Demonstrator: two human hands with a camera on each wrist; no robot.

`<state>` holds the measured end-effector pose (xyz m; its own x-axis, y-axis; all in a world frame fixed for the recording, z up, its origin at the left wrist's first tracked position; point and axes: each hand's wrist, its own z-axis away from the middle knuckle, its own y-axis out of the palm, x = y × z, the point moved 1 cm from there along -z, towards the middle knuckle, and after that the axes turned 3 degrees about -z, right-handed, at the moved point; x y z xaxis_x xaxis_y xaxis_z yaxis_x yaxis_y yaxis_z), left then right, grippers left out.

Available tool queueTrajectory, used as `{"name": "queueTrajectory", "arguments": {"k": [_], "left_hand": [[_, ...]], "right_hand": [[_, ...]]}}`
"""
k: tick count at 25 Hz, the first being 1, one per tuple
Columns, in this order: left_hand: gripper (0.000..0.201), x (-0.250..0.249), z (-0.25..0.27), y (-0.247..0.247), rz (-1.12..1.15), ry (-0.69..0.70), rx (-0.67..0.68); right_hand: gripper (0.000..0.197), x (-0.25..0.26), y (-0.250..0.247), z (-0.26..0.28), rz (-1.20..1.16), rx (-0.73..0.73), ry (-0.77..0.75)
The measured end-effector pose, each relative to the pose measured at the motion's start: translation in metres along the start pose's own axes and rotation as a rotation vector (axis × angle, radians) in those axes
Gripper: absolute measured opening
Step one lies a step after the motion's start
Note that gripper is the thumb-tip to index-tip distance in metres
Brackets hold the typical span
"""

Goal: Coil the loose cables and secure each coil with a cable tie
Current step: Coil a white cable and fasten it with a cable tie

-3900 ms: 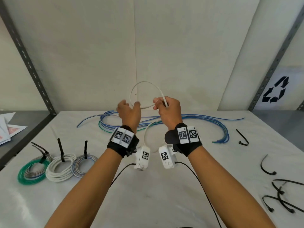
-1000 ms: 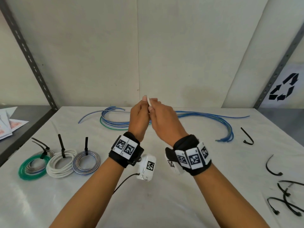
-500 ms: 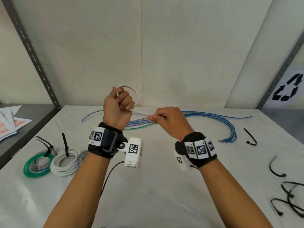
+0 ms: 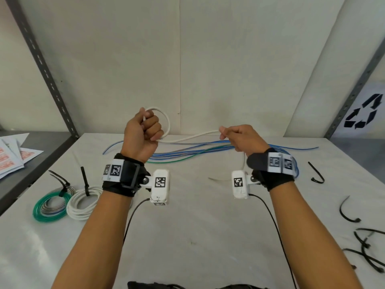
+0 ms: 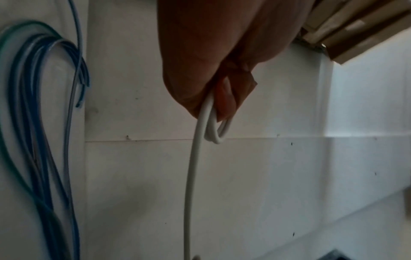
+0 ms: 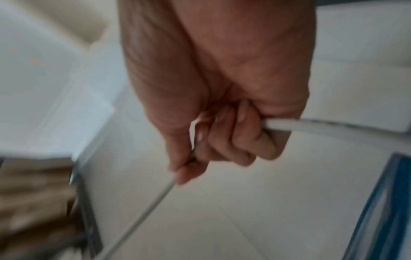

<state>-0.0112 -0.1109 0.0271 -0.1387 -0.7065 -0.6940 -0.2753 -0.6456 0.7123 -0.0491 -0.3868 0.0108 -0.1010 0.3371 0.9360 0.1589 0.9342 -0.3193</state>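
A thin white round cable (image 4: 188, 138) hangs in the air above the white table (image 4: 187, 236). At 10 o'clock, the left hand (image 4: 141, 133) fists a small loop of it. At 2 o'clock, the right hand (image 4: 239, 139) pinches the slack strand, fingers curled round it.

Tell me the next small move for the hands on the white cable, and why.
Probably bring the right hand back to the left hand to lay another loop. The left hand grips a small coil of the white cable, a loose span runs to the right hand's pinch, and more cable hangs below it, so coiling looks unfinished.
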Motion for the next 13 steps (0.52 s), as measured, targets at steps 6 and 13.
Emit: {"name": "queueTrajectory", "arguments": {"k": [6, 13], "left_hand": [[0.037, 0.056, 0.004, 0.033, -0.615, -0.045, 0.019], [0.030, 0.072, 0.010, 0.034, -0.804, 0.077, 0.010]], "right_hand": [[0.034, 0.017, 0.026, -0.003, 0.061, -0.452, -0.128], [0.026, 0.046, 0.083, 0.048, 0.225, -0.173, -0.488]]}}
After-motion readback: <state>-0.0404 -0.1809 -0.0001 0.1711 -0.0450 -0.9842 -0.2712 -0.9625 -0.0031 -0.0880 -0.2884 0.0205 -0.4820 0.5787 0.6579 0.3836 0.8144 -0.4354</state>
